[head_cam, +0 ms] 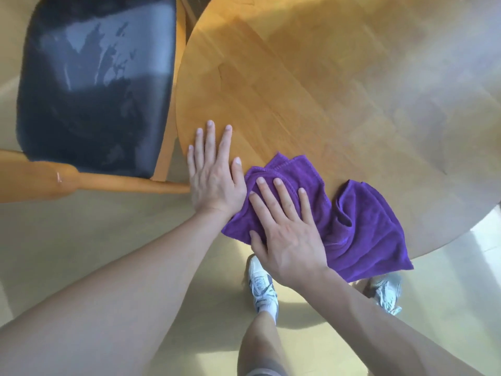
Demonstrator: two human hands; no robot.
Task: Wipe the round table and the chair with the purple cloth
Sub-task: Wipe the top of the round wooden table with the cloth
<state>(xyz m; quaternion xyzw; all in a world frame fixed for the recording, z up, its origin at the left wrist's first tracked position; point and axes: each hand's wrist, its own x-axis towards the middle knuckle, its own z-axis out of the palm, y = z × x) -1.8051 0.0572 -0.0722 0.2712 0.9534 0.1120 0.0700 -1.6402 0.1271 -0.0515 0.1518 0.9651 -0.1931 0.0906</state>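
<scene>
Cloth (360,226), purple and rumpled, lay on the near edge of the round table (339,77), one corner hanging past the rim toward you. At far left stood the chair (95,85), its dark padded seat catching a glare of window light, its pale wooden frame just beside the table's left rim. Your left hand (214,175) lay flat on the bare wood at the table's left edge, fingers straight and together, thumb tip close against the cloth's left folds, holding nothing. Your right hand (287,232) pressed palm-down on the left part of the cloth, fingers spread and straight, thumb lying along the hanging hem; nothing was curled or pinched in it. To the right of that hand the cloth bunched into deep creases and spread across the wood. Beyond it the tabletop ran out in warm honey-coloured boards, washed pale by sunlight toward the right. Below the table's rim, your two white trainers (261,286) stood on the glossy yellowish floor (81,240), the right one partly hidden behind your right forearm.
</scene>
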